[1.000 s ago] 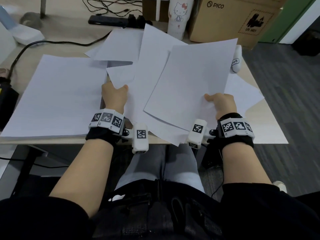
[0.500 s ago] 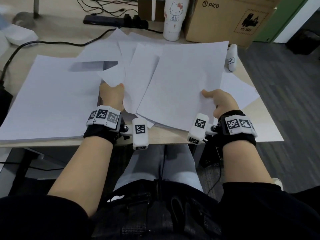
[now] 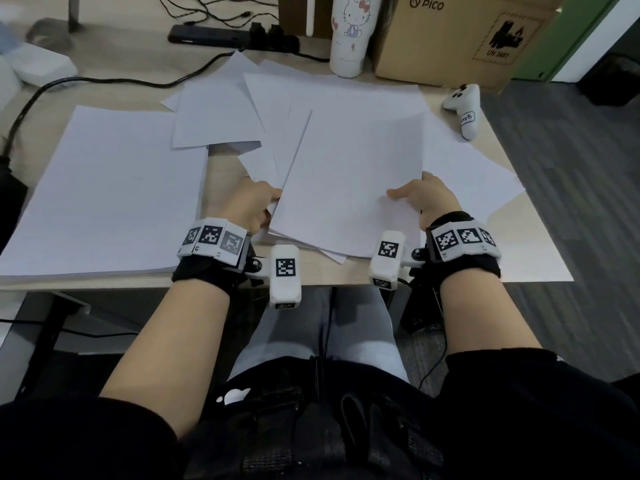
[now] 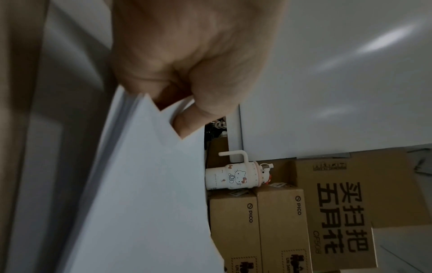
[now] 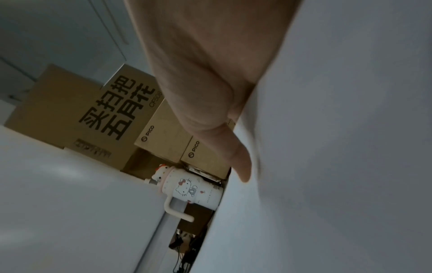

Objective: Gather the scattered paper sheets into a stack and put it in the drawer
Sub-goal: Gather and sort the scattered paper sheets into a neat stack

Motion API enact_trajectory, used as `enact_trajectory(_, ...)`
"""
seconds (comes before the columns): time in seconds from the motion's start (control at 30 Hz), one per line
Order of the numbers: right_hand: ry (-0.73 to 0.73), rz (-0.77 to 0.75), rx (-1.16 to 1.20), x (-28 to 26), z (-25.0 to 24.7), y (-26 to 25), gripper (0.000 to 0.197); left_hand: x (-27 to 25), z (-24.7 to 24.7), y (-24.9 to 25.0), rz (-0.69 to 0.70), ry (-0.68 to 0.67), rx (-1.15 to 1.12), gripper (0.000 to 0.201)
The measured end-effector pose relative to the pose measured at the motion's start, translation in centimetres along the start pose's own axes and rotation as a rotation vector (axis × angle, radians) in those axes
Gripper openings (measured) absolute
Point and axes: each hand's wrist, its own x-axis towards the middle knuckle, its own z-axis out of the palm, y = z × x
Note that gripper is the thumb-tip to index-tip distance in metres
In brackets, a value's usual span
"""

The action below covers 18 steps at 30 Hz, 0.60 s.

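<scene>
Several white paper sheets (image 3: 349, 174) lie fanned across the middle of the desk, overlapping each other. My left hand (image 3: 254, 206) grips the bunch at its left near edge; in the left wrist view the thumb (image 4: 184, 125) pinches the sheet corners (image 4: 149, 147). My right hand (image 3: 429, 199) grips the right near edge, thumb (image 5: 240, 166) on top of the sheets (image 5: 339, 147). A thick paper stack (image 3: 104, 188) lies to the left. One more sheet (image 3: 478, 174) sticks out on the right. No drawer is in view.
A Hello Kitty tumbler (image 3: 351, 32) and a cardboard PICO box (image 3: 460, 36) stand at the back of the desk (image 3: 526, 237). A white controller (image 3: 465, 109) lies at the back right. A power strip (image 3: 232, 36) and black cable (image 3: 104, 81) run behind.
The raised sheets have come down flat onto the desk and drawn together. Both hands moved inward toward each other and a little nearer the desk's front edge.
</scene>
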Motion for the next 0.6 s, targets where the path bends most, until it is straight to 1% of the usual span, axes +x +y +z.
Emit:
enact_trajectory(0.03, -0.004, -0.022, 0.008, 0.0, 0.1, 0.0, 0.054, -0.1, -0.1, 0.1, 0.008, 0.013, -0.014, 0.012)
enact_trajectory(0.1, -0.004, -0.041, -0.003, 0.0, 0.3, -0.1, 0.057, 0.3, -0.4, 0.6, 0.051, 0.093, -0.036, 0.013)
enact_trajectory(0.17, -0.020, -0.040, -0.009, 0.2, 0.2, 0.0, 0.046, 0.3, -0.9, 1.1, 0.142, 0.207, -0.017, 0.015)
enact_trajectory(0.23, -0.005, -0.032, 0.020, 0.4, -0.1, 0.3, 0.036, 0.9, -1.5, 1.2, 0.225, 0.248, -0.025, 0.028)
enact_trajectory(0.3, 0.034, -0.026, 0.071, 0.4, -0.6, 0.7, 0.039, 1.4, -1.9, 1.0, 0.280, 0.280, -0.012, 0.040)
enact_trajectory(0.4, 0.092, -0.012, 0.121, 0.2, -1.3, 1.1, 0.045, 1.5, -2.1, 0.8, 0.313, 0.442, 0.022, 0.039)
enact_trajectory(0.47, 0.088, -0.007, 0.142, 0.1, -1.7, 1.3, 0.045, 1.1, -1.8, 0.9, 0.340, 0.529, 0.040, 0.036)
enact_trajectory(0.5, 0.082, -0.008, 0.137, 0.1, -1.7, 1.4, 0.044, 0.9, -1.7, 1.0, 0.347, 0.564, 0.042, 0.038)
enact_trajectory(0.53, 0.074, -0.012, 0.129, 0.1, -1.7, 1.3, 0.043, 0.7, -1.6, 0.9, 0.358, 0.581, 0.050, 0.037)
enact_trajectory(0.57, 0.067, -0.019, 0.127, 0.1, -1.7, 1.2, 0.041, 0.7, -1.6, 0.9, 0.351, 0.567, 0.038, 0.032)
enact_trajectory(0.6, 0.061, -0.023, 0.134, 0.2, -1.6, 1.1, 0.041, 0.6, -1.5, 0.9, 0.341, 0.524, 0.027, 0.024)
